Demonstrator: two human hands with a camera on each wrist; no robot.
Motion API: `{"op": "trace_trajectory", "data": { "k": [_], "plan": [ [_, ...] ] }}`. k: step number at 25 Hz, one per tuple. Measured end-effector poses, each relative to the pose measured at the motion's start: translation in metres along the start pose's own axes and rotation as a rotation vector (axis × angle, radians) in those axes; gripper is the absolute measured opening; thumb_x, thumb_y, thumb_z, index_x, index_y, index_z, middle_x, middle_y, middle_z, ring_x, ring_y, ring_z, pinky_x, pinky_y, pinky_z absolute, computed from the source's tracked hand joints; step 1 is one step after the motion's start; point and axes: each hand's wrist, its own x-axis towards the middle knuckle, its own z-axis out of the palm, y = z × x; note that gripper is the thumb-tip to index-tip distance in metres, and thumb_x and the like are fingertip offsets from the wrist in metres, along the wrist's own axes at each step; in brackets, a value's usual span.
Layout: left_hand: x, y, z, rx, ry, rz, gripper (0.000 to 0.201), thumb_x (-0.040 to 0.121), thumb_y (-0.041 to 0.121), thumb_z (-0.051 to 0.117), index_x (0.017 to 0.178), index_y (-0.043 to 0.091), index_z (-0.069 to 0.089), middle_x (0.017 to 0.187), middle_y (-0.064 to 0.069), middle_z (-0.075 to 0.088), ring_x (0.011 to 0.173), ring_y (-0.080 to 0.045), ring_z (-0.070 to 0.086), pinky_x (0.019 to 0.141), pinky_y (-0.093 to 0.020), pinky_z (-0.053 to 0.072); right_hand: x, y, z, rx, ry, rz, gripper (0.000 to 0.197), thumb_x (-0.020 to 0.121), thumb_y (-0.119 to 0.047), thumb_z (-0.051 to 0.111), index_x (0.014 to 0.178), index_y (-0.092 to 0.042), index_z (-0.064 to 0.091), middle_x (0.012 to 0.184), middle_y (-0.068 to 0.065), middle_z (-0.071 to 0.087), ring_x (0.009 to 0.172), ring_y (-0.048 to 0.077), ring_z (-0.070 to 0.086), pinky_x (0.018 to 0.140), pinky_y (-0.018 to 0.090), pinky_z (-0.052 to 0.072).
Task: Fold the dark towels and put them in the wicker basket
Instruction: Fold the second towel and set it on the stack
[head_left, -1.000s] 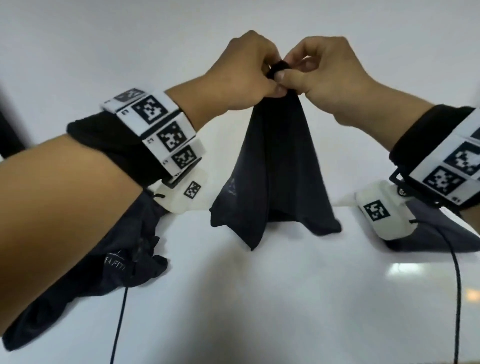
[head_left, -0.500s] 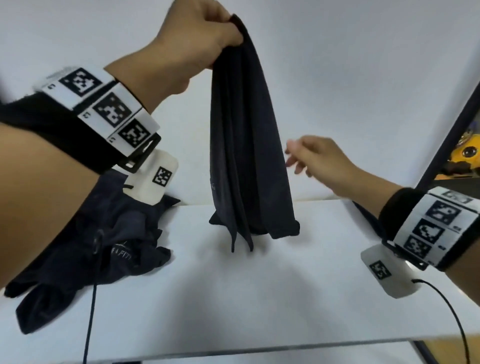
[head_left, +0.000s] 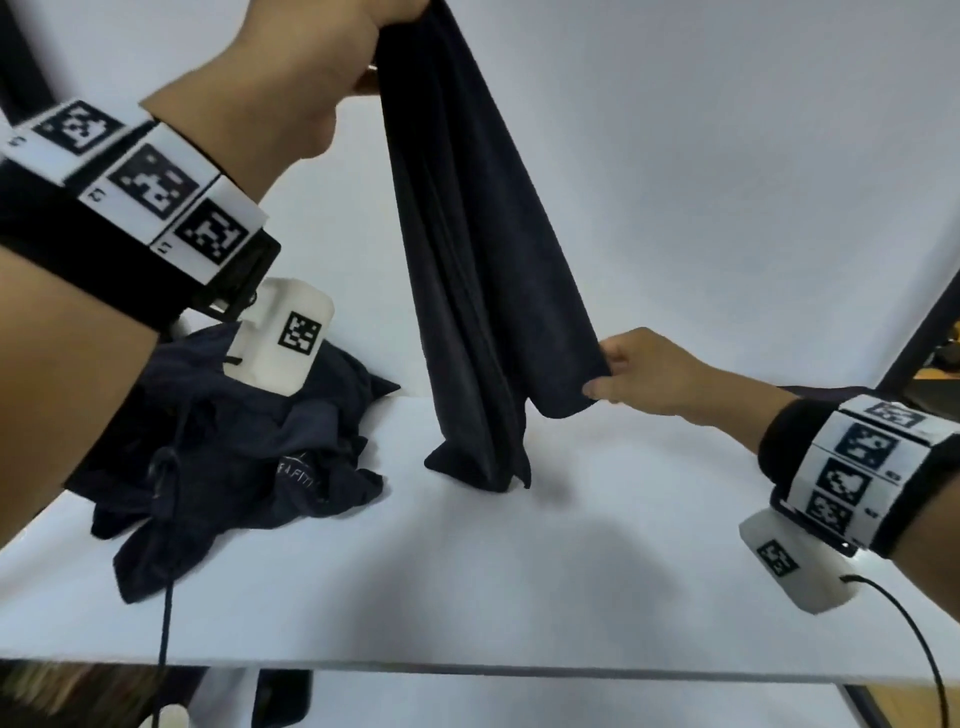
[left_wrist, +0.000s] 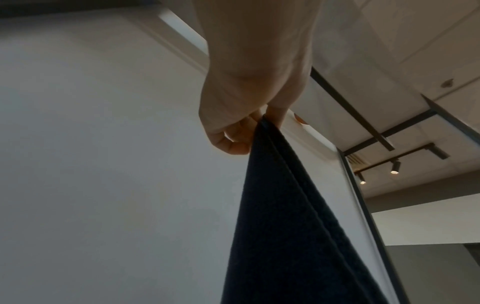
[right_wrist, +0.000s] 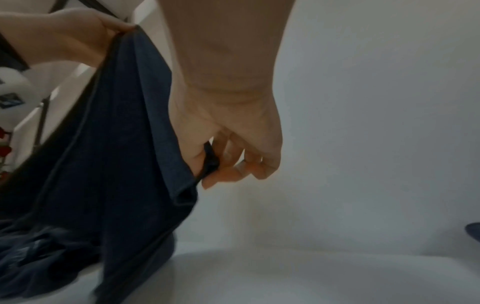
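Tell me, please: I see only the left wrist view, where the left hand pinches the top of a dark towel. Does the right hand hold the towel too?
Observer: Yes. In the head view the right hand pinches a lower corner of the dark towel, held out to the side.
Operator: Does the towel hang free above the table?
Observer: No. Its bottom end appears to rest on the white table.
Operator: Are other cloths there?
Observer: Yes. A crumpled pile of dark cloth lies on the table below the left forearm.
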Motion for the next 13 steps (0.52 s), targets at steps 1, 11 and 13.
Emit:
{"op": "trace_trajectory", "data": {
  "k": [1,11,13],
  "plan": [
    [0.000,-0.003,-0.010,0.017,0.020,-0.007,0.015,0.085,0.022,0.062,0.099,0.019,0.058,0.088,0.009,0.063,0.080,-0.005,0.065,0.075,-0.022,0.055,-0.002,0.001,-0.005,-0.021,-0.022,0.012,0.009,0.075,-0.016,0.072,0.073,-0.025,0.071,0.077,0.001,0.070,0.074,0.020,0.061,0.067,0.030,0.049],
    [-0.026,-0.006,-0.014,0.110,-0.149,-0.057,0.014,0.094,0.019,0.062,0.081,0.018,0.068,0.074,0.009,0.066,0.073,-0.005,0.064,0.069,-0.020,0.050,-0.004,-0.083,0.009,0.260,-0.092,-0.224,0.050,0.084,-0.034,0.075,0.130,-0.027,0.057,0.119,-0.005,0.065,0.106,0.010,0.065,0.085,0.031,0.056],
    [-0.029,-0.002,-0.009,0.110,-0.247,-0.026,0.014,0.097,0.019,0.058,0.087,0.018,0.067,0.077,0.011,0.066,0.074,-0.004,0.063,0.070,-0.020,0.049,0.006,-0.099,0.036,0.290,-0.057,-0.328,0.048,0.087,-0.027,0.073,0.131,-0.024,0.055,0.122,-0.007,0.064,0.107,0.009,0.064,0.088,0.028,0.054]
  ]
}}
